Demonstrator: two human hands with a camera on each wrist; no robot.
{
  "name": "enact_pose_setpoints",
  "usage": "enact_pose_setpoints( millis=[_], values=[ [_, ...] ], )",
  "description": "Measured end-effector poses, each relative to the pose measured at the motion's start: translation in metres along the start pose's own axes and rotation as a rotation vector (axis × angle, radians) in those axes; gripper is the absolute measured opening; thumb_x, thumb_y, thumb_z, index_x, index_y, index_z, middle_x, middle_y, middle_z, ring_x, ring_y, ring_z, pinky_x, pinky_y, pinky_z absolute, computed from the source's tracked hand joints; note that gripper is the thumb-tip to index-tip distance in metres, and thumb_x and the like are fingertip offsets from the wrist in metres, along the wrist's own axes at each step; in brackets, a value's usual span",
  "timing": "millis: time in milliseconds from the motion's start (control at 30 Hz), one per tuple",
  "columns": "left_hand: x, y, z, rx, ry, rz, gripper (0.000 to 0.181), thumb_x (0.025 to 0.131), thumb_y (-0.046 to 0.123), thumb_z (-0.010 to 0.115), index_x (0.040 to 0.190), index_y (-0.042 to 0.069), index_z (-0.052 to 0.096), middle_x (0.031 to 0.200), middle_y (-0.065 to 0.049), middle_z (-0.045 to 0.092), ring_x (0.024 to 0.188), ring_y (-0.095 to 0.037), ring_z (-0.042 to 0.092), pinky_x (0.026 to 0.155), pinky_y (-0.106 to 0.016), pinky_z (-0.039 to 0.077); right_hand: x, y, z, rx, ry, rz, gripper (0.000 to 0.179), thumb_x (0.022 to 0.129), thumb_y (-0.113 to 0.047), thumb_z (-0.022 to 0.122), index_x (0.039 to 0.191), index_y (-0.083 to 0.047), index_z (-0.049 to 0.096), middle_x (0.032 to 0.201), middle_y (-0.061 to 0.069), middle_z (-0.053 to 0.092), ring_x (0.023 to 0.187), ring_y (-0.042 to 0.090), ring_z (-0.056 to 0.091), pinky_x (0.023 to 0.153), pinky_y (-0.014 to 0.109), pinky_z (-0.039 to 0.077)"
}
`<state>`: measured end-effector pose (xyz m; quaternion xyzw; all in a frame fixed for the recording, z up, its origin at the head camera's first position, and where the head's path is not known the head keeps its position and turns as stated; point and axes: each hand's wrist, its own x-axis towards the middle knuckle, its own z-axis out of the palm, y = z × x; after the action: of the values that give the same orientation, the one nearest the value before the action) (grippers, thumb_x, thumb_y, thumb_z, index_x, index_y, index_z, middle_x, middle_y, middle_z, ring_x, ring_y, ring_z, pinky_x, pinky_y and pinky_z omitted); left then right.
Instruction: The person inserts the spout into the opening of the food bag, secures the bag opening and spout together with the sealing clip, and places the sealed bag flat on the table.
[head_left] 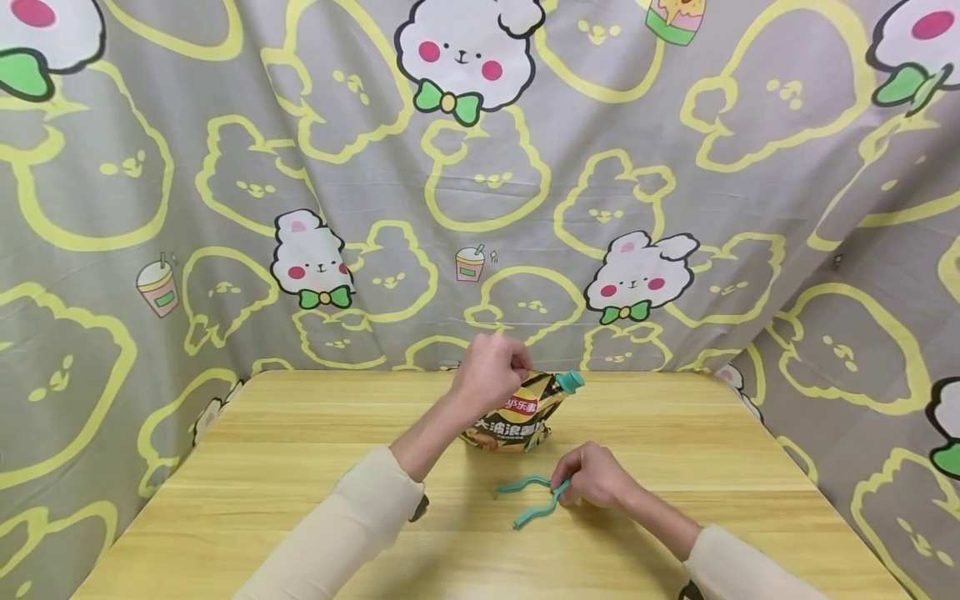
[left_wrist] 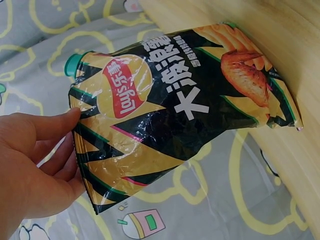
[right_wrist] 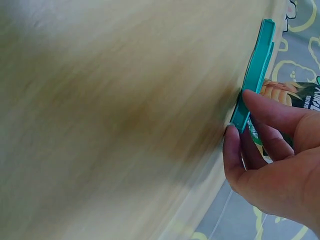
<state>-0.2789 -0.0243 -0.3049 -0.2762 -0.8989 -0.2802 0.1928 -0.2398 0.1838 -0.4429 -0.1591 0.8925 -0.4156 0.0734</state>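
In the head view, my two hands are apart from each other. My left hand is the farther one; it pinches the top edge of a bag, black and gold, with a red logo. The bag stands on the table, near the far edge, where the cloth with its drawings of rabbits hangs behind. At the upper right corner of the bag there is a teal cap. My right hand is nearer to me and to the right; it holds a teal clip by the joined end. The two arms of the clip are spread wide and point to the left. The clip is just in front of the bag, and does not touch it. Both my sleeves are cream.

In the left wrist view, my thumb is on the front of the bag and the other fingers go behind its top edge. The cap is at one corner, beside my thumb. Lower on the bag a roasted wing is printed.

In the right wrist view, my thumb and fingertips grip the clip near one end. Behind my fingers a part of the bag shows. If the clip touches the table, I cannot tell.
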Motion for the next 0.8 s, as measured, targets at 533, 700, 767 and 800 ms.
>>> enact_pose_setpoints(
  millis=[533,700,767,800],
  values=[
    [0.001,-0.001,0.002,-0.002,0.004,0.002,0.016,0.085,-0.003,0.072,0.079,0.009,0.08,0.075,-0.001,0.076,0.07,-0.013,0.07,0.065,-0.026,0.057,-0.001,0.0,-0.005,-0.013,0.015,0.022,0.018,0.064,0.006,0.079,0.076,-0.007,0.076,0.072,0.004,0.073,0.069,0.016,0.058,0.066,0.031,0.047],
    [0.001,-0.001,0.002,0.009,0.003,-0.001,0.017,0.085,-0.003,0.072,0.079,0.01,0.08,0.076,0.0,0.076,0.07,-0.013,0.07,0.065,-0.026,0.057,-0.002,-0.001,-0.01,0.008,0.017,0.019,0.017,0.064,0.006,0.08,0.077,-0.005,0.075,0.072,0.006,0.072,0.068,0.016,0.057,0.063,0.028,0.046],
    [0.001,-0.001,0.001,0.009,0.005,0.0,0.017,0.085,-0.003,0.072,0.079,0.01,0.08,0.077,0.0,0.076,0.07,-0.013,0.07,0.065,-0.026,0.057,-0.002,-0.001,-0.011,0.009,0.018,0.026,0.017,0.064,0.005,0.08,0.077,-0.005,0.075,0.073,0.007,0.072,0.069,0.015,0.057,0.063,0.027,0.045],
    [0.001,-0.001,0.001,0.011,0.005,-0.001,0.017,0.085,-0.003,0.072,0.079,0.01,0.081,0.077,0.0,0.076,0.07,-0.013,0.07,0.065,-0.026,0.057,-0.002,-0.001,-0.012,0.005,0.019,0.03,0.017,0.064,0.005,0.08,0.077,-0.005,0.075,0.073,0.007,0.072,0.069,0.015,0.057,0.063,0.027,0.045]
  ],
)
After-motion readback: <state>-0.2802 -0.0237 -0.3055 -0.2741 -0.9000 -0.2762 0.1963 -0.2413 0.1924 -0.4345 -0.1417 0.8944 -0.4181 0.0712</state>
